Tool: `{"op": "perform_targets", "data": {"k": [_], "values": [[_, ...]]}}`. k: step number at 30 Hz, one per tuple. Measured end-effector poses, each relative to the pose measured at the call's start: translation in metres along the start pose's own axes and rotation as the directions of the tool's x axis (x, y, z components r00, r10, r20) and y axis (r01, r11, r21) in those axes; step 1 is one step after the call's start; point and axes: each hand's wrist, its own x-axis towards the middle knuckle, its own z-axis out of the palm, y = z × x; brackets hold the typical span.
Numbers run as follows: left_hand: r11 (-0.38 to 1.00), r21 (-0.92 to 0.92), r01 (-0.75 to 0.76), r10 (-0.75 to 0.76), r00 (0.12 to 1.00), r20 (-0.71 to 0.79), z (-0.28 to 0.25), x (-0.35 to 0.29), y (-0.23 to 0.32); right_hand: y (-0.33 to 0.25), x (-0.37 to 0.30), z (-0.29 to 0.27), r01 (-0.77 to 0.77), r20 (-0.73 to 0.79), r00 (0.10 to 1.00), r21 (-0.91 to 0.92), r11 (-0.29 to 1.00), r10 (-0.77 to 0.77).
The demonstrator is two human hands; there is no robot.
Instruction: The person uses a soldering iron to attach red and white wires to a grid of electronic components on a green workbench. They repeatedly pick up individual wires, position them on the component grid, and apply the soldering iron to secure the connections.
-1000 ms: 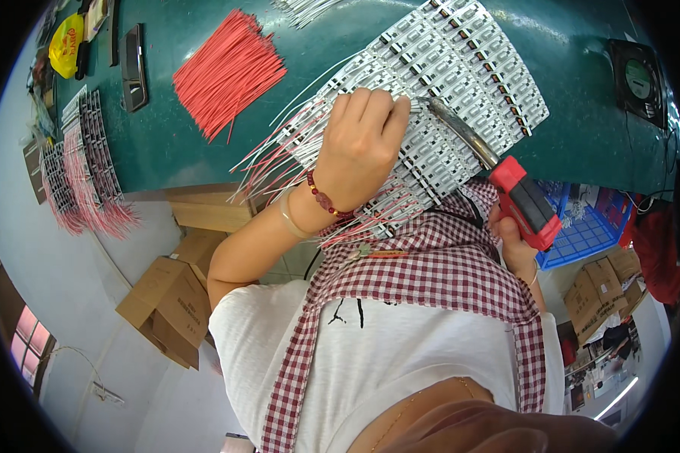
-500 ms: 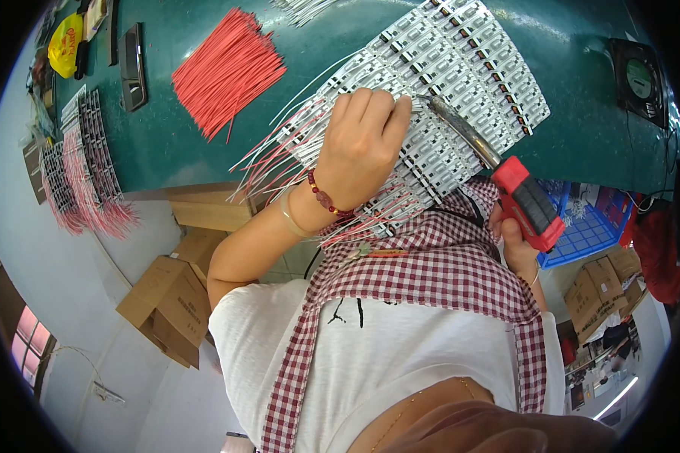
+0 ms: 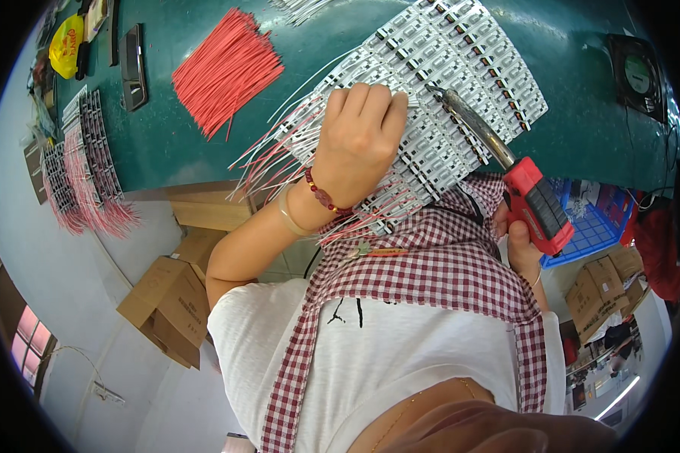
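Note:
A panel of many small white-grey circuit boards (image 3: pixel 461 57) slants over the table's near edge toward my apron. My left hand (image 3: pixel 360 136) lies over its left part, fingers curled shut on thin white wires (image 3: pixel 310 102); the fingertips and most of the grip are hidden beneath the hand. Red and white wires (image 3: pixel 268 162) trail off the panel's left side. In my closed right hand (image 3: pixel 520 245) is a soldering iron (image 3: pixel 538 208) with a red and black handle. Its bent metal tip rests at or just above the boards, right of my left fingers; contact cannot be made out.
A heap of cut red wires (image 3: pixel 227 72) lies on the green table (image 3: pixel 155 151), with white wires (image 3: pixel 302 9) behind it. Wired board panels (image 3: pixel 91 166) hang over the left edge. A black fan (image 3: pixel 636 79) stands right; a blue crate (image 3: pixel 589 226) and cardboard boxes (image 3: pixel 170 302) sit lower.
The soldering iron and my right hand have shifted slightly right, its tip moving a little right and up across the boards. My left hand has edged slightly left and the panel has moved slightly.

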Motion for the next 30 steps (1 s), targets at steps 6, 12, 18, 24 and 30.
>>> {"op": "perform_targets", "data": {"k": [6,12,18,24,30], "values": [[0.998,-0.063,-0.016,0.015,1.0,-0.025,-0.003,-0.004,0.01,0.009,-0.006,-0.006,0.007,0.011,1.0,-0.01,1.0,-0.007],[0.996,-0.088,0.013,-0.014,1.0,-0.004,0.002,-0.006,0.009,0.027,-0.01,-0.012,0.025,0.02,1.0,-0.079,0.997,-0.024],[0.995,-0.092,0.023,-0.023,1.0,-0.003,0.002,-0.006,0.008,0.032,-0.008,-0.01,0.048,0.023,0.999,-0.197,0.979,-0.044],[0.998,-0.055,0.022,-0.022,1.0,0.01,0.001,-0.005,0.008,0.021,-0.01,-0.011,0.021,0.037,0.999,-0.025,0.999,-0.02],[1.0,-0.011,0.008,-0.007,0.998,0.055,-0.003,-0.001,0.007,0.012,-0.013,-0.007,-0.011,0.008,1.0,0.069,0.998,0.011]]}}
